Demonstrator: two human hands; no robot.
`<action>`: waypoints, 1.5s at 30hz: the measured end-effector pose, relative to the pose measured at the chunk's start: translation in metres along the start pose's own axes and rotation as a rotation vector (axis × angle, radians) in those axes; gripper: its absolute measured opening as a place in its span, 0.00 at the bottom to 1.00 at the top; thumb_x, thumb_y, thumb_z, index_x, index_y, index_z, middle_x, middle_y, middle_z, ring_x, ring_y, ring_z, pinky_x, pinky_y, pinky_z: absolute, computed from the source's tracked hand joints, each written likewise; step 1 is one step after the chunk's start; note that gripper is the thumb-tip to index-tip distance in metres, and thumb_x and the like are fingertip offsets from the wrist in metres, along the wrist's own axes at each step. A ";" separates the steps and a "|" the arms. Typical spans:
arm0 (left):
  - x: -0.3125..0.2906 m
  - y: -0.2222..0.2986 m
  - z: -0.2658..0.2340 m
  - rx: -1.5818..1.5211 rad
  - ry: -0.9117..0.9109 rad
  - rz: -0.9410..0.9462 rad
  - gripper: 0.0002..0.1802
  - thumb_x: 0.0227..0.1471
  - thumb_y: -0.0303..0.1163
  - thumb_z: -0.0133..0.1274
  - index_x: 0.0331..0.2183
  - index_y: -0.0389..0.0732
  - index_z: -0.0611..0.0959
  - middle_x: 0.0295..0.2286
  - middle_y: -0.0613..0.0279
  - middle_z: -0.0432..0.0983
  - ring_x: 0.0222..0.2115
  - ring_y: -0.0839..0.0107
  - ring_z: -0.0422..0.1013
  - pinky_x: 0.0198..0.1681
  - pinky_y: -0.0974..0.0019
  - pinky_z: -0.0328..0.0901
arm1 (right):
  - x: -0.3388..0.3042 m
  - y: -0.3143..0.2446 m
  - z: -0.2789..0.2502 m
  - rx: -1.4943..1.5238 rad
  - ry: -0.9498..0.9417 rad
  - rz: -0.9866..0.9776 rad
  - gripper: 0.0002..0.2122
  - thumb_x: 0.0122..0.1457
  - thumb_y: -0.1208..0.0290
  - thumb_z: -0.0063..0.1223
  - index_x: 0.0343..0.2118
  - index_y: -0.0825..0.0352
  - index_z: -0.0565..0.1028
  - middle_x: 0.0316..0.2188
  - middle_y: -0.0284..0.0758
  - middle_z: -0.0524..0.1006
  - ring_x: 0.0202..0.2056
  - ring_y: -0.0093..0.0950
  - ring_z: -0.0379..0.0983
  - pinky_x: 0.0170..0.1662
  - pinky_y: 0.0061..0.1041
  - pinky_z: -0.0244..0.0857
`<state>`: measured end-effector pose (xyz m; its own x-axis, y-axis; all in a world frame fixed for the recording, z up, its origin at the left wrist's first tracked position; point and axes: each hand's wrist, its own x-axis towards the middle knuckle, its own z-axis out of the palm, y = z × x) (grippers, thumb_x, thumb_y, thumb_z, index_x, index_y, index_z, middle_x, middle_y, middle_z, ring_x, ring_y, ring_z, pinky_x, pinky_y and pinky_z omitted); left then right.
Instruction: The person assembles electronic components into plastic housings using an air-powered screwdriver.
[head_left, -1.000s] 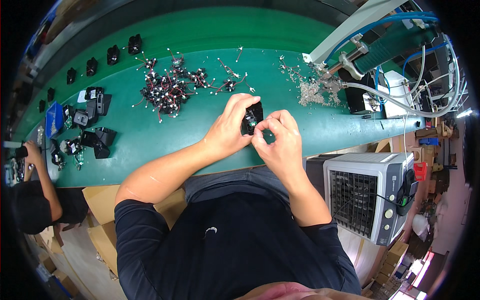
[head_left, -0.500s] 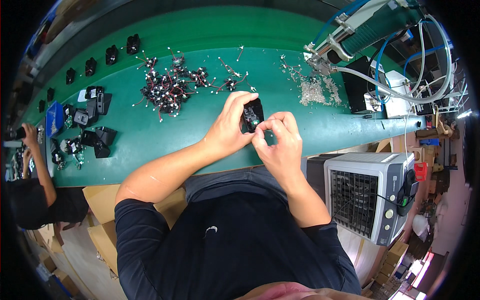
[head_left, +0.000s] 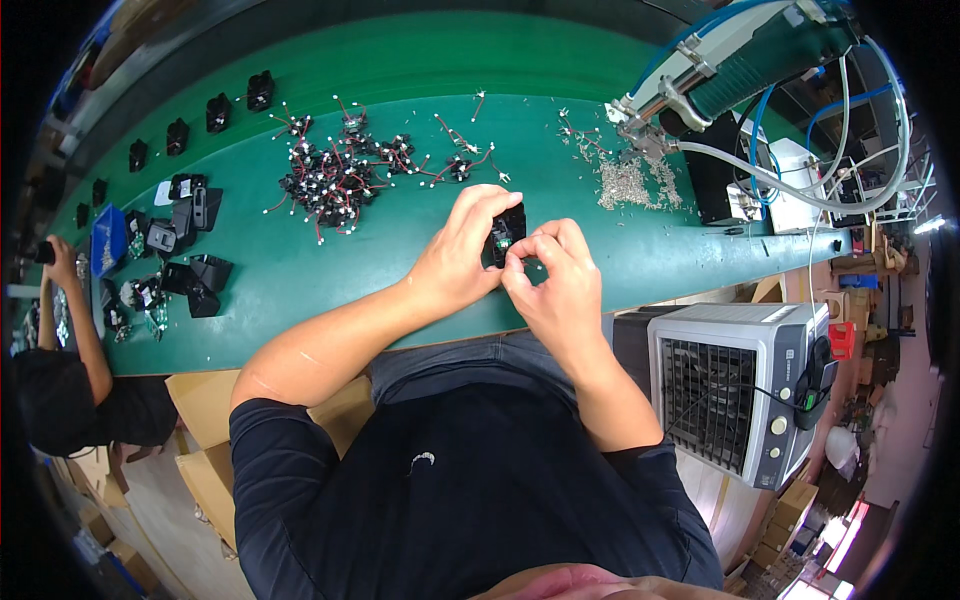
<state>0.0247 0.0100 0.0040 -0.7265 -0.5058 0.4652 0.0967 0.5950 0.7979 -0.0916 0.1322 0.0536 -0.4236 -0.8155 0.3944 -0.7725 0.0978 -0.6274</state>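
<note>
A black plastic housing (head_left: 513, 222) with a small green circuit board inside is gripped by my left hand (head_left: 462, 245), thumb below and fingers over its top end. My right hand (head_left: 556, 272) is pinched at the housing's lower right edge; what its fingertips hold, if anything, is too small to make out. Beyond my left hand lies a heap of small black parts with red and black wires (head_left: 335, 180). Small metal screws (head_left: 625, 185) are spread on the green table (head_left: 400, 290) to the far right.
Black housings (head_left: 205, 205) and a blue bin (head_left: 108, 240) are at the left, near a co-worker's arms (head_left: 85, 320). More housings (head_left: 218, 112) stand on the green strip behind. A machine with hoses (head_left: 700, 95) overhangs the right; an air cooler (head_left: 735, 390) stands below the table edge.
Both my hands stay at the housing, with only slight shifts of the fingers. The co-worker's hand at the left has moved a little.
</note>
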 end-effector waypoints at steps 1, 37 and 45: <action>0.000 -0.001 0.000 -0.001 -0.001 0.001 0.47 0.38 0.17 0.67 0.61 0.43 0.68 0.55 0.49 0.64 0.53 0.46 0.70 0.50 0.54 0.73 | 0.000 0.000 -0.001 -0.001 0.001 0.000 0.06 0.49 0.81 0.65 0.29 0.66 0.80 0.34 0.35 0.74 0.32 0.31 0.76 0.33 0.31 0.72; 0.006 -0.002 -0.007 0.182 -0.161 0.009 0.22 0.40 0.39 0.76 0.33 0.44 0.80 0.50 0.56 0.70 0.49 0.55 0.70 0.53 0.55 0.59 | 0.090 -0.039 -0.057 0.969 0.316 0.022 0.56 0.56 0.16 0.18 0.57 0.76 0.66 0.20 0.38 0.72 0.19 0.30 0.70 0.24 0.26 0.69; 0.005 0.004 -0.009 0.190 -0.180 -0.015 0.21 0.39 0.38 0.77 0.30 0.43 0.80 0.50 0.54 0.71 0.51 0.52 0.70 0.53 0.54 0.59 | 0.083 -0.033 -0.050 0.921 0.232 -0.030 0.56 0.55 0.15 0.22 0.57 0.77 0.66 0.22 0.38 0.73 0.20 0.30 0.73 0.26 0.26 0.72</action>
<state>0.0275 0.0043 0.0127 -0.8380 -0.4061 0.3646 -0.0319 0.7034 0.7101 -0.1244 0.0898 0.1403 -0.5696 -0.6667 0.4807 -0.1499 -0.4908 -0.8583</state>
